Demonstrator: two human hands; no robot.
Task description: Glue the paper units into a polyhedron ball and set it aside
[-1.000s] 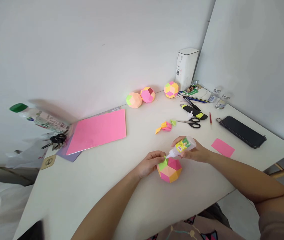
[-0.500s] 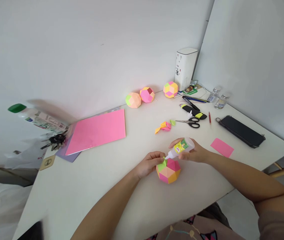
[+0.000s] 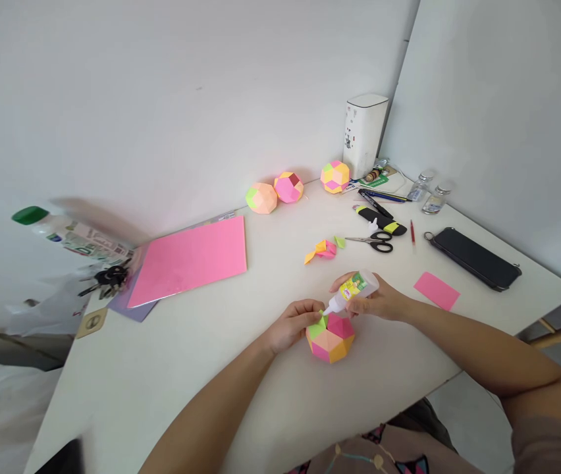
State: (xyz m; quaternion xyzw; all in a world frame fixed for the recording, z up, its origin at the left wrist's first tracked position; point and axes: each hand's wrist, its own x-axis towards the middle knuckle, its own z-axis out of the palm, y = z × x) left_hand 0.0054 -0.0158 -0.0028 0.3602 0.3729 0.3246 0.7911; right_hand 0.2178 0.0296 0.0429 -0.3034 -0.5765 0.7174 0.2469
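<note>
My left hand (image 3: 293, 324) is closed around the left side of a multicoloured paper ball (image 3: 330, 339) that rests on the white table (image 3: 211, 342). A green flap sits under my left fingertips. My right hand (image 3: 376, 304) grips a small white glue bottle (image 3: 352, 289) with a yellow-green label. The bottle is tilted, and its nozzle points down-left at an open spot on top of the ball.
Three finished paper balls (image 3: 288, 187) sit near the back wall. Loose folded paper pieces (image 3: 324, 249), scissors (image 3: 378, 242), pens, a highlighter, a black phone (image 3: 473, 257), a pink paper square (image 3: 436, 290), pink sheets (image 3: 189, 260), keys (image 3: 105, 280) and a bottle (image 3: 70, 234) lie around.
Both hands, the ball and the glue bottle have shifted slightly left in view, largely with the camera. The nozzle stays at the top of the ball.
</note>
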